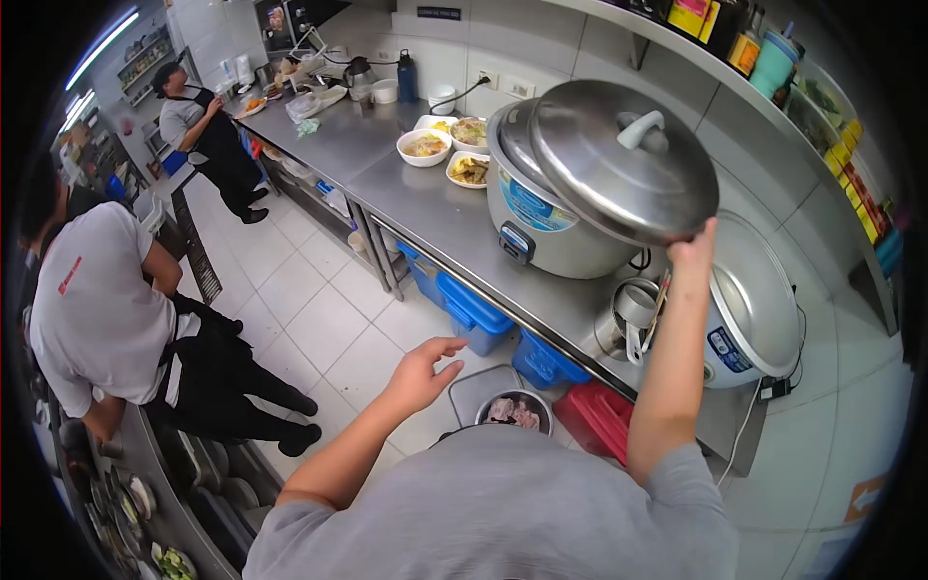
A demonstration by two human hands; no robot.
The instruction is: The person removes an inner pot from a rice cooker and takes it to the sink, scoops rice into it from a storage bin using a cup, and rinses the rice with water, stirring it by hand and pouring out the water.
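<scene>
My right hand grips the edge of a large steel lid with a pale handle on top. The lid is tilted over a big rice cooker on the steel counter; most of the cooker's opening is hidden beneath it. My left hand hangs in the air over the floor side of the counter, fingers apart and holding nothing. Close to my right forearm stand a metal pot and a metal cup with utensils. Several white bowls of food sit left of the cooker.
A second large cooker stands right. Blue bins, a red container and a bowl of meat are below. A shelf overhangs the counter. One person works at left, another stands farther back.
</scene>
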